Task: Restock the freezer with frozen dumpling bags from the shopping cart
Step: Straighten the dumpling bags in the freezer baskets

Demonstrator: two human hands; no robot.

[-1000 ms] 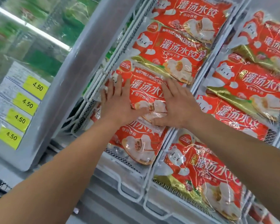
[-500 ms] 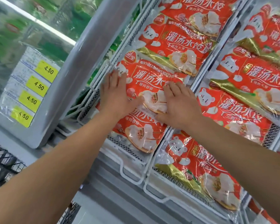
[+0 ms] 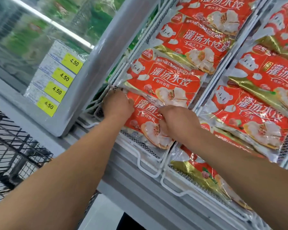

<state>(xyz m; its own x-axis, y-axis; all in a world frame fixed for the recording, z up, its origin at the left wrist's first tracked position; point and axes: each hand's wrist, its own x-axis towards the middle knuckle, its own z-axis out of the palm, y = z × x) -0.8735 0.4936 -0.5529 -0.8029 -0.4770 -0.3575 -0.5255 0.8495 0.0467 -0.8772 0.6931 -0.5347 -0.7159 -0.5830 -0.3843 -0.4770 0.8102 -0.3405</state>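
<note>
Red frozen dumpling bags lie overlapped in the freezer's white wire baskets [image 3: 149, 170]. My left hand [image 3: 118, 104] and my right hand [image 3: 176, 121] sit with curled fingers along the seam between the nearest dumpling bag [image 3: 146, 130] and the bag above it [image 3: 165, 80]. The fingertips are tucked under the upper bag's lower edge, gripping the top edge of the nearest bag, left hand at its left corner, right hand near the middle. More bags [image 3: 249, 113] fill the basket to the right.
A sliding glass lid [image 3: 93, 67] with several yellow 4.50 price tags [image 3: 63, 78] lies to the left. The black wire shopping cart [image 3: 15, 146] stands at the lower left. Green packs show under the glass.
Both hands lay flat on the upper bag before. They have slid down to its lower edge and their fingers have curled. The view shifted up and right.
</note>
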